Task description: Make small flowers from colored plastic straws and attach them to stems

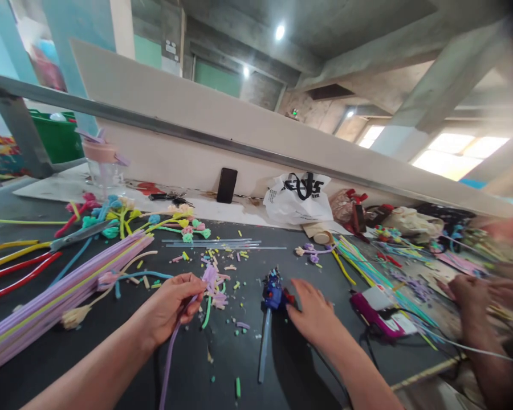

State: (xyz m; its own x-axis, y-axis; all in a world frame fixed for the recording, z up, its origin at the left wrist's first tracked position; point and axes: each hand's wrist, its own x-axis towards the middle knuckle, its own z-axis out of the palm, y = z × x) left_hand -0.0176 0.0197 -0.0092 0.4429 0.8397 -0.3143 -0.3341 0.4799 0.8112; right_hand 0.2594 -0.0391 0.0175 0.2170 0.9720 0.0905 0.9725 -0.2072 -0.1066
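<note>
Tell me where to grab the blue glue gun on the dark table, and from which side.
Probably by the blue body of the glue gun, from the right: the right hand already touches that side. A clear glue stick trails from it toward the person, so a near-side approach looks awkward. The left hand is closed on a purple pipe cleaner.

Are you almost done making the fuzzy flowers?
Not yet. Several finished flowers lie at the back of the table. The left hand holds a purple pipe cleaner with a half-made bloom; the right hand touches the blue glue gun. A big pile of unused pipe cleaners waits.
</note>
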